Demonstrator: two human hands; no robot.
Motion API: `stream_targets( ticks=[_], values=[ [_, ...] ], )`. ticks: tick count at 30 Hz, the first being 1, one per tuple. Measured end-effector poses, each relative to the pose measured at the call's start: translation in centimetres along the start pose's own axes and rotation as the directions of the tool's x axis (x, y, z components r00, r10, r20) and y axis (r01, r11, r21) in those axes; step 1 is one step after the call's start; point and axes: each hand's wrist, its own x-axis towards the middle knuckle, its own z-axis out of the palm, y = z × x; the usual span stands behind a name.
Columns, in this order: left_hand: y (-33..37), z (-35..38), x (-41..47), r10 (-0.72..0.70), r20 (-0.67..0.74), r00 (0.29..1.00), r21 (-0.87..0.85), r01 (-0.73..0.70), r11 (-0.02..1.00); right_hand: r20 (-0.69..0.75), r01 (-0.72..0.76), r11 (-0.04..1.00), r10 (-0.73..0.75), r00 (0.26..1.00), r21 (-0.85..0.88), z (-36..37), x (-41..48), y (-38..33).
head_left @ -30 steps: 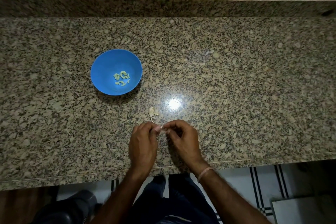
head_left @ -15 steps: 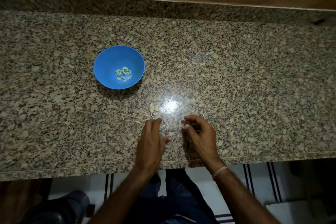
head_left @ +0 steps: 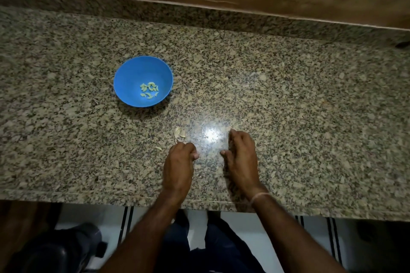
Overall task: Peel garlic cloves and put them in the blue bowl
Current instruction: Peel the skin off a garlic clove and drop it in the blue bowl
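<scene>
Both hands have drawn apart since a second ago, when their fingertips met over one small piece. The left hand (head_left: 180,162) is curled, thumb against its fingers; whether it hides a clove cannot be told. The right hand (head_left: 241,157) lies looser, fingers reaching forward, with nothing visible in it. Garlic pieces (head_left: 179,133) lie just ahead of the left knuckles. The blue bowl (head_left: 133,68) sits farther ahead and leftward, holding peeled cloves (head_left: 149,90). A clove is probably light and firm with a papery skin, and slick once bare, so it is best pinched by its ends.
</scene>
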Motion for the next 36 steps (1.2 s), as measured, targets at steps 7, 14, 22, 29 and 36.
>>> stream_targets(
  ticks=[7,14,22,29,36],
  values=[
    [-0.4,-1.4,-2.8,-0.385,-0.217,0.897,-0.345,0.298,0.89,0.09,0.238,0.968,-0.231,0.969,-0.079,2.9,-0.5,-1.4],
    [-1.3,-1.9,-4.6,-0.516,-0.257,0.817,-0.386,0.403,0.83,0.152,0.138,0.941,-0.192,0.97,0.309,3.3,-0.3,-3.8],
    [-1.0,-1.8,-5.1,-0.557,-0.262,0.788,-0.429,0.422,0.799,0.25,0.344,0.937,-0.347,0.904,0.056,5.0,-0.6,-3.4],
    [-1.3,-1.3,-5.1,-0.579,-0.234,0.781,-0.422,0.455,0.784,0.237,0.516,0.853,-0.488,0.84,-0.073,6.1,0.7,-4.2],
    [-1.5,-2.0,-5.8,-0.611,-0.209,0.764,-0.459,0.475,0.751,0.352,0.539,0.823,-0.458,0.816,-0.179,5.7,-0.1,-3.7]
  ],
)
